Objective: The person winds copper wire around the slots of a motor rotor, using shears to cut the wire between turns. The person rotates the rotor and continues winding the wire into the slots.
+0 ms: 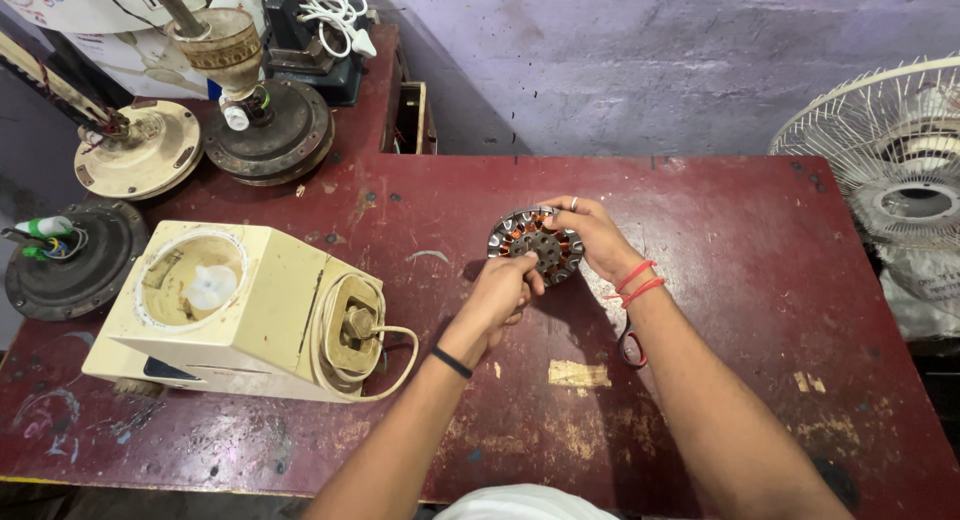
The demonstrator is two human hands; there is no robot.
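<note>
On the worn red workbench (760, 280), both hands close around a round motor stator (535, 242) with copper windings, held at the centre of the frame just above the tabletop. The left hand (500, 292) pinches its lower rim with curled fingers; the right hand (592, 235) cups its right side, fingers wrapped over the top edge. The grip is on edges only, so the stator could slip and drop onto the bench, and fingers pressing on the thin windings could nick or bend them. At lower left, the cream mixer-grinder base (260, 320) lies tilted on its side, its round well holding 1 white coupler (210, 286). Scissors (630, 345) lie under the right wrist.
</note>
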